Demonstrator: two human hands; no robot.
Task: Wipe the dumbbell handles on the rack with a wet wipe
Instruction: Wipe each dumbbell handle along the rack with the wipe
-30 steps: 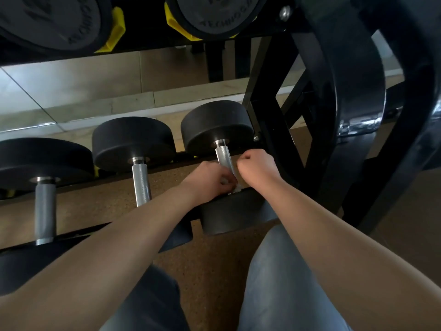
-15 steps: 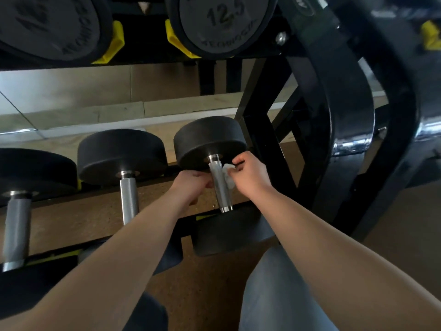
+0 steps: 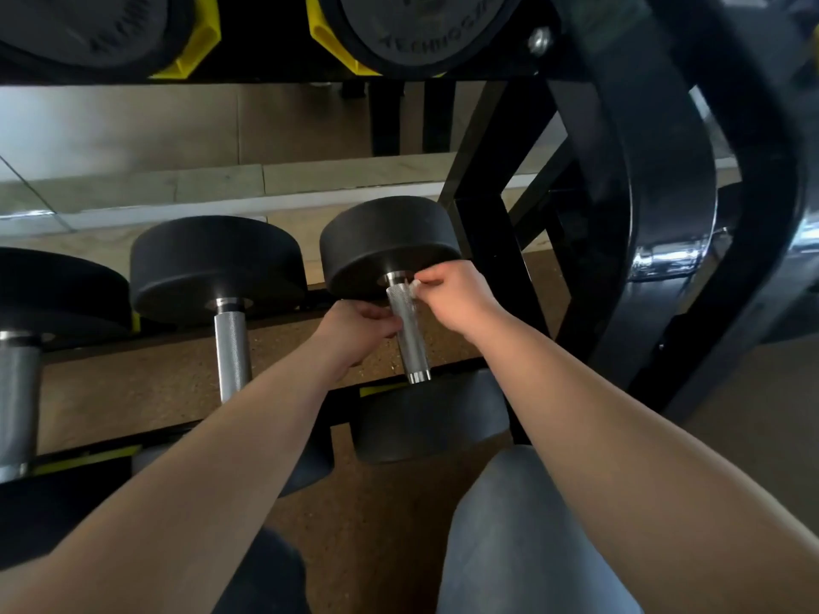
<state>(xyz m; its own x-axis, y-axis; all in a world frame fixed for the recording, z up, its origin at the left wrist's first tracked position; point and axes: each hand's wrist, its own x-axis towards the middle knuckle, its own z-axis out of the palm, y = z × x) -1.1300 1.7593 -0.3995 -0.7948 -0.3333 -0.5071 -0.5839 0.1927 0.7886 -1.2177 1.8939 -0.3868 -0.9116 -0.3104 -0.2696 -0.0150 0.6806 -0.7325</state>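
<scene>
Dumbbell handle (image 3: 410,334), knurled steel, belongs to the rightmost dumbbell on the rack's (image 3: 483,241) lower tier, beside a black upright. The right hand (image 3: 461,299) pinches a wipe (image 3: 414,285) against the top of the handle, just under the far head; only a small white scrap of wipe shows past the fingers, the rest is hidden. The left hand (image 3: 354,325) holds the handle at mid-length with curled fingers; how far they wrap round is out of sight. The near head (image 3: 425,418) is partly covered by the right forearm and a grey knee (image 3: 509,525). A second dumbbell (image 3: 230,347) lies to the left, its near end behind the left forearm, and a third (image 3: 17,392) is cut by the frame edge. Upper-tier weights (image 3: 421,28) are cropped, their lettering only partly legible.
</scene>
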